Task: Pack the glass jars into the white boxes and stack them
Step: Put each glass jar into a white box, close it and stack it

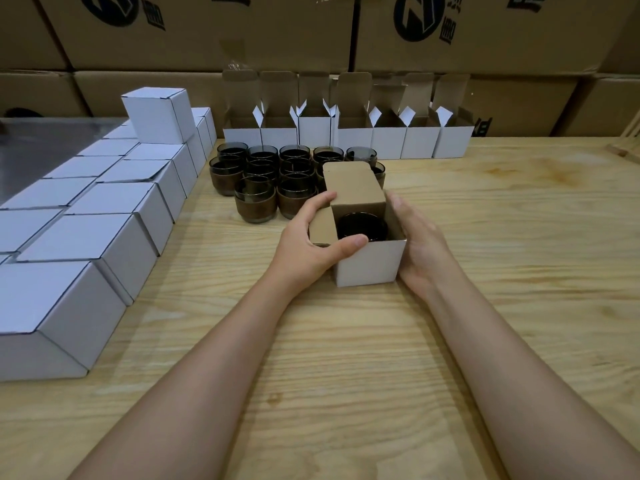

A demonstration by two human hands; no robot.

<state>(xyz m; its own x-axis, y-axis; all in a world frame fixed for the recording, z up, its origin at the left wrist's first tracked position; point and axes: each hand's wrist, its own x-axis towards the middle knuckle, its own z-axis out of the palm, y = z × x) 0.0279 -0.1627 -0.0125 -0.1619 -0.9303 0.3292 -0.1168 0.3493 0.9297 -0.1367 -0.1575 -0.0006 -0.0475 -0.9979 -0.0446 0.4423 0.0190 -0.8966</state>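
Stacked brown corrugated cartons (207, 36) with dark printed logos close off the background behind a pale wooden tabletop (485, 323) with visible grain. Closed white cardboard boxes (104, 237) stand in touching rows along the left side of the tabletop, and one more closed white box (159, 114) sits on top of them near the far end. A row of open white boxes with raised lid flaps (388, 140) stands along the back. Dark smoked-glass jars (263, 181) stand clustered just in front of that row, partly hidden by the raised brown lid flap of the open white cardboard box (367, 268) at centre. One dark glass jar (362, 227) sits upright inside this box. The left hand (311, 240) grips the box, thumb hooked over the front rim and fingers curled round the left side flap. The right hand (422, 244) lies flat against the right wall, fingers straight.
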